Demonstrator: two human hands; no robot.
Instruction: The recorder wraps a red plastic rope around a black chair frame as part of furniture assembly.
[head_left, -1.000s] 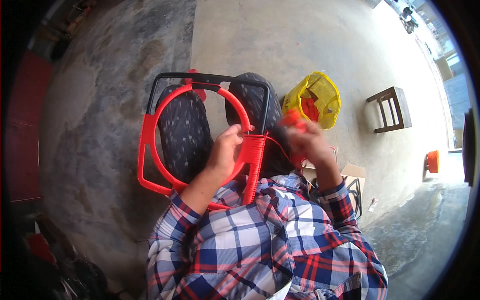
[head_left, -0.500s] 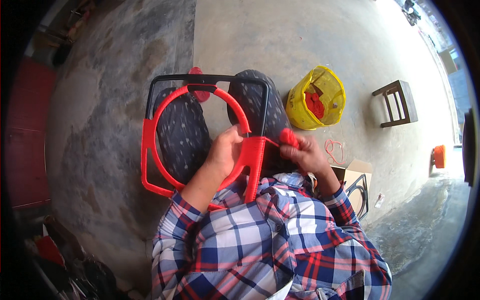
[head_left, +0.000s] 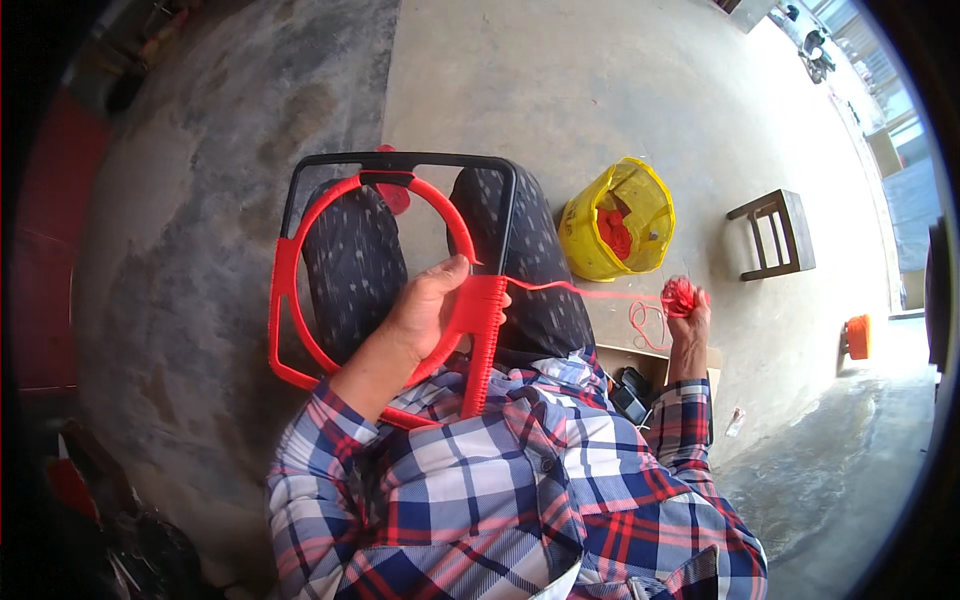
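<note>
A black frame [head_left: 436, 160] with a ring inside it rests over my lap, much of it wrapped in red cord. My left hand [head_left: 430, 305] is closed round the wrapped joint where ring and side bar meet, thumb on top. From that bar a strand of red cord [head_left: 580, 291] runs taut to the right. At its other end my right hand [head_left: 690, 312] grips a bundle of red cord [head_left: 682, 296], out to the right of my knees. The upper part of the frame shows bare black; the sides and lower part are red.
A yellow bucket [head_left: 584, 238] with red cord inside stands beyond my right knee. Loose cord [head_left: 645, 325] lies on the floor near a cardboard box [head_left: 640, 362] holding black parts. Farther right are a dark wooden stool [head_left: 793, 232] and an orange object [head_left: 858, 337].
My right hand has moved away to the right with the cord bundle, drawing out a longer strand. My left hand keeps its hold on the frame, which sits slightly farther left in view.
</note>
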